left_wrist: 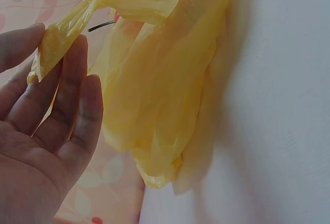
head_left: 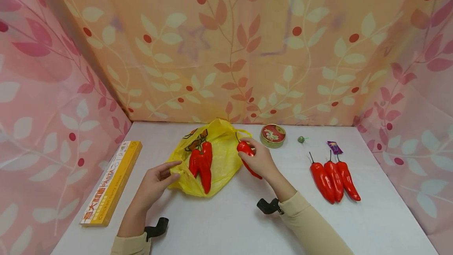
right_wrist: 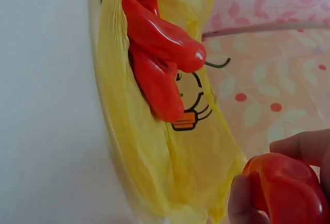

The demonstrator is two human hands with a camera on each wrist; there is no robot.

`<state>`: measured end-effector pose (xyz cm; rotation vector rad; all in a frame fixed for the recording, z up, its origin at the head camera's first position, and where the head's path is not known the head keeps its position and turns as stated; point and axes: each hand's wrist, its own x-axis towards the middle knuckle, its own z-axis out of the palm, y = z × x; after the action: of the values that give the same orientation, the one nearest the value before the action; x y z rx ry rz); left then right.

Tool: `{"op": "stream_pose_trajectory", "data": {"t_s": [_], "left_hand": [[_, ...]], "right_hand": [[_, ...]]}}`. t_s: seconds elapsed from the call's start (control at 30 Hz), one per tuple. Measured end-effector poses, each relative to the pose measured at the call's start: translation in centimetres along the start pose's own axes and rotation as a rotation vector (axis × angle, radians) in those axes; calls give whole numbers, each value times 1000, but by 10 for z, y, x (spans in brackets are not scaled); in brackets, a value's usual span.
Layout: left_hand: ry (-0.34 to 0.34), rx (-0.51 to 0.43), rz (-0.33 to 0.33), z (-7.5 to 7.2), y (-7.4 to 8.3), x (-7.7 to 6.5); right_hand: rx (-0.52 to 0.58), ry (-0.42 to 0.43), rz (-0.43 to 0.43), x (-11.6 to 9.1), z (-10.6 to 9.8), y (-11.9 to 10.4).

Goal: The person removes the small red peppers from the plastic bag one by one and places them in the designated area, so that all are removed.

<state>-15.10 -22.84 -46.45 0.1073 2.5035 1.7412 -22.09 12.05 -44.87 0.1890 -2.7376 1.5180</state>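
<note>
A yellow plastic bag (head_left: 225,164) lies spread with its mouth towards me. Inside it rest several red peppers (head_left: 203,167); the right wrist view shows them overlapping, one with a green stem. My left hand (head_left: 153,186) pinches the bag's left edge between thumb and fingers, and the left wrist view shows the thin film (left_wrist: 59,43) there. In my right hand (head_left: 261,163) is another red pepper (head_left: 245,149), gripped by thumb and fingers with its stem up, at the bag's right edge. That pepper (right_wrist: 289,188) also appears close up in the right wrist view.
To the right, three red peppers (head_left: 334,180) lie side by side below a small purple packet (head_left: 334,147). A round red-topped tin (head_left: 273,135) and a small green item (head_left: 301,139) sit at the back. On the left lies a long pasta box (head_left: 111,184). Patterned cloth walls surround the white table.
</note>
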Motion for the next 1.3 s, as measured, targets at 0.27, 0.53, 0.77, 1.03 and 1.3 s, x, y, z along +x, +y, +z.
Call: {"op": "stream_pose_trajectory", "data": {"t_s": [0.27, 0.53, 0.77, 1.03, 1.3], "left_hand": [[-7, 9, 12, 1, -2, 1], [-2, 6, 2, 1, -2, 1], [4, 0, -8, 1, -1, 1], [3, 9, -4, 1, 0, 1], [2, 13, -10, 2, -1, 1]], "right_hand": [[-57, 40, 6, -14, -25, 10], [-55, 14, 37, -25, -43, 22], [-49, -12, 109, -38, -64, 32], [-189, 26, 116, -56, -89, 48], [-344, 59, 122, -67, -114, 67]]}}
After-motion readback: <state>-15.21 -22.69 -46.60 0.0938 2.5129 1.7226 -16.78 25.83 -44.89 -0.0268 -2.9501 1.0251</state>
